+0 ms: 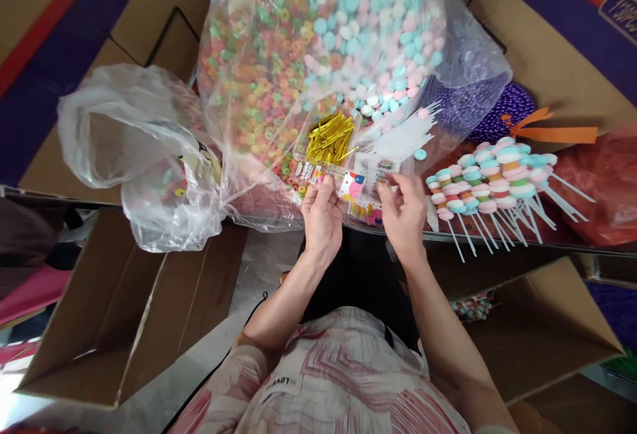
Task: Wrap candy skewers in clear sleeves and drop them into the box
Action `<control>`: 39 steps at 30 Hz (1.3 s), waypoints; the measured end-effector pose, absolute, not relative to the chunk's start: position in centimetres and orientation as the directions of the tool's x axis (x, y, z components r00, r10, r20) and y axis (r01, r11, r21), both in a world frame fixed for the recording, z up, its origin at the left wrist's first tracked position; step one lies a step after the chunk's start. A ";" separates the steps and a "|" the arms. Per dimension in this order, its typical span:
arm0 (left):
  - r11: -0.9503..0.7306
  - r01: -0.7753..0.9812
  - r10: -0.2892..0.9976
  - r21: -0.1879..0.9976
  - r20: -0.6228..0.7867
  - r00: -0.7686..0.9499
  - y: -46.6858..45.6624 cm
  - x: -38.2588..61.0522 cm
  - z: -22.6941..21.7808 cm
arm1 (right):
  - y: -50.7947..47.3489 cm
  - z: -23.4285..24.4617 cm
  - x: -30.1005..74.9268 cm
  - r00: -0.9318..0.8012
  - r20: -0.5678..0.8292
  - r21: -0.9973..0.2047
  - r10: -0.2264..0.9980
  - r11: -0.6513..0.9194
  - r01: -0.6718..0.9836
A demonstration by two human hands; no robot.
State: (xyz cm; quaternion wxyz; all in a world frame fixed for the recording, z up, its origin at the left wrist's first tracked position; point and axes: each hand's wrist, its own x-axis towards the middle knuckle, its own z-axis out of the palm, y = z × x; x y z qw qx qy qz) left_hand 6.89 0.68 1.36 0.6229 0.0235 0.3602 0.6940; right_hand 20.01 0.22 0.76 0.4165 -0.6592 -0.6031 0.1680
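My left hand [322,225] is closed, with thumb and fingers pinching a small clear plastic bag [352,185] that has colourful print. My right hand [405,212] is just to its right, over a clear tray [405,166]. Its fingers are curled together, and what they hold, if anything, I cannot make out. Small printed labels [372,167] lie in the tray. Behind my left hand, gold twist ties [331,139] fill a clear box. White paper sticks [403,129] lie fanned out behind the tray.
A large clear bag [239,42] holds ring candies and pastel tablet candies. To the right lie candy skewers [490,178] on white sticks, near purple beads [502,112] and a red bag [602,185]. Open cardboard boxes [144,314] stand below the table's front edge.
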 end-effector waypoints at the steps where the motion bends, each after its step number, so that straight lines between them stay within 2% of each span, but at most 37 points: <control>1: 0.027 -0.844 0.896 0.536 -0.388 -0.218 0.6 7.1 1.5 | -0.4 1.0 19.9 0.215 0.217 -0.852 0.952 0.077 0.517; 2: 0.025 -0.837 0.911 0.546 -0.357 -0.206 0.4 7.3 1.6 | -1.0 1.2 19.6 0.210 0.151 -0.924 0.966 0.063 0.377; 4: 0.051 -0.824 0.938 0.564 -0.311 -0.155 -0.1 7.8 1.9 | -1.7 1.5 18.8 0.214 0.059 -0.987 0.975 0.024 0.161; 6: 0.108 -0.810 0.949 0.576 -0.302 -0.088 -0.7 8.2 1.9 | -2.0 1.7 18.3 0.260 0.041 -0.998 0.965 0.029 0.050; 8: 0.179 -0.785 0.943 0.594 -0.330 -0.035 -1.1 8.4 1.7 | -2.2 1.8 18.3 0.300 0.045 -0.999 0.953 0.043 0.014; 12: 0.253 -0.758 0.916 0.601 -0.402 -0.013 -1.7 8.9 1.3 | -3.4 1.7 19.0 0.324 0.061 -0.996 0.944 0.037 0.079; 18: 0.234 -0.764 0.929 0.601 -0.370 -0.007 -2.8 10.9 1.8 | -5.2 1.3 19.7 0.418 0.074 -0.996 0.905 0.043 0.083; 22: 0.294 -0.740 0.917 0.605 -0.398 0.039 -2.6 11.2 1.6 | -5.9 1.2 21.0 0.391 0.077 -0.991 0.917 0.029 0.128; 26: 0.240 -0.734 0.927 0.635 -0.375 -0.022 -2.2 11.0 1.3 | -6.4 1.0 21.8 0.387 0.058 -0.992 0.920 0.010 0.125; 32: 0.137 -0.649 0.961 0.748 -0.260 -0.096 -2.9 11.7 1.7 | -6.0 1.4 21.7 0.461 0.072 -0.997 0.884 0.044 0.071; 39: 0.269 -0.695 0.933 0.666 -0.359 0.017 -2.8 11.6 2.0 | -6.5 1.1 22.1 0.458 0.145 -0.973 0.877 0.044 0.225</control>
